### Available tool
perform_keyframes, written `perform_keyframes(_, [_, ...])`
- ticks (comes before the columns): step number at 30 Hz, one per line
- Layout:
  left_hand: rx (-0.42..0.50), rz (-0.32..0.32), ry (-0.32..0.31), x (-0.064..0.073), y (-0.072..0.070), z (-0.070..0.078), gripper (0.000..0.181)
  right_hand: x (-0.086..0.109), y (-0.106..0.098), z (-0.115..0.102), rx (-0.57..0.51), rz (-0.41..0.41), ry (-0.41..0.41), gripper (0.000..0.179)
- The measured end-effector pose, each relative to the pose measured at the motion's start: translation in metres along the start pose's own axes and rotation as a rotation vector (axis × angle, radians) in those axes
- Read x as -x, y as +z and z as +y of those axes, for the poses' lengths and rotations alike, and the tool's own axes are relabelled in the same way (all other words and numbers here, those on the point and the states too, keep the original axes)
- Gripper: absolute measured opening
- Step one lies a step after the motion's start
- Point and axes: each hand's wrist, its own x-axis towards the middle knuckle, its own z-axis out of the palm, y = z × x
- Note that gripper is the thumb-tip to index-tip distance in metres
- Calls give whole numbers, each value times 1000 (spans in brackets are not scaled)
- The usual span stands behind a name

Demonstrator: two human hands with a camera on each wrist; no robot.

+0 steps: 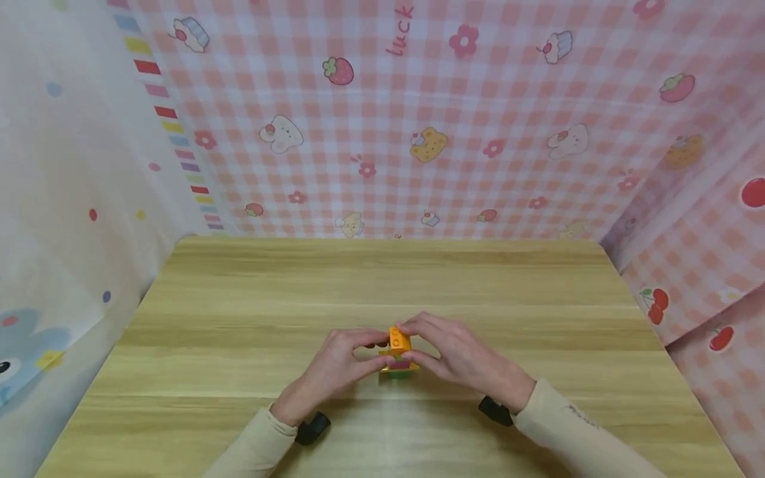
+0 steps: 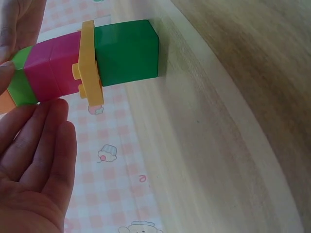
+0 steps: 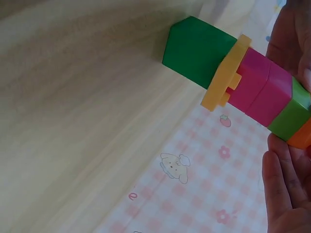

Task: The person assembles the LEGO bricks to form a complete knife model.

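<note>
A tower of toy building blocks stands upright on the table. At its foot is a dark green block (image 2: pixel 127 52), under a yellow plate (image 2: pixel 91 63) that juts out with studs showing. Two magenta blocks (image 2: pixel 53 65) come above, then a light green block (image 3: pixel 286 119) and an orange block (image 1: pixel 399 339) on top. From the left, my left hand (image 1: pixel 340 362) pinches the tower's upper part, fingertips at the light green block. Opposite it, my right hand (image 1: pixel 455 348) holds the orange block between thumb and fingers, fingertips close to the light green one.
The wood-grain table (image 1: pixel 239 285) reaches back to a pink checked cloth (image 1: pixel 382 99) hung behind it. More cloth hangs along the left and right sides. Dark wrist devices (image 1: pixel 313 428) sit under both wrists, above the table.
</note>
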Motion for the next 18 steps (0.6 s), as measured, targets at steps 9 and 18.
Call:
perform_keyframes(9, [9, -22, -100, 0, 4, 1, 26, 5, 8, -3, 20, 15, 46, 41])
perform_keyframes(18, [-1, -25, -138, -2, 3, 7, 27, 5, 1, -4, -106, 40, 148, 41])
